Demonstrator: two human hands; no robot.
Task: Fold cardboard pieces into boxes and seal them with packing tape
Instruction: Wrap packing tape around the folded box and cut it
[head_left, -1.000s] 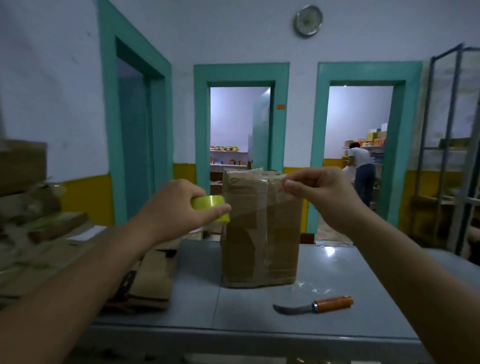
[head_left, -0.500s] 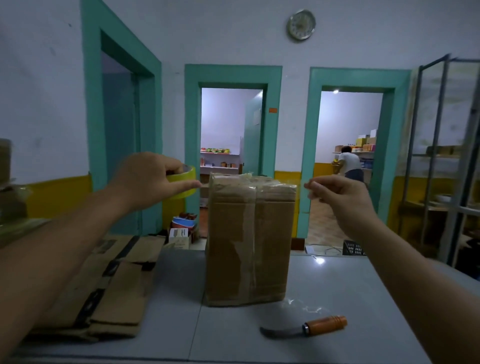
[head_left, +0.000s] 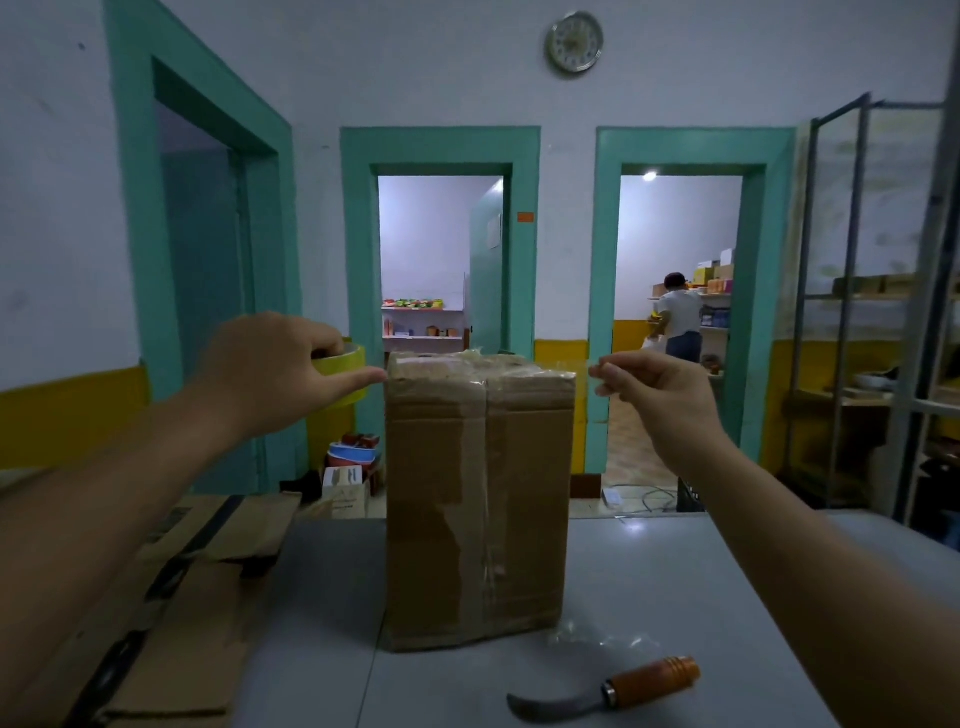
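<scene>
We log the box folded, front seam taped; left hand grips the tape roll left of its top, right hand pinches the tape strip at its right, and flat cardboard to its left looks still unfolded.

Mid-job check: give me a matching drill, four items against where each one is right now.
Items
1 tape roll
2 tape end
3 box
4 knife

Places
A standing upright mid-table
B pinched in the right hand
C lying on the table in front of the box, to the right
D held in the left hand

Pairs: 1-D, 2-B, 3-A, 4-C
</scene>
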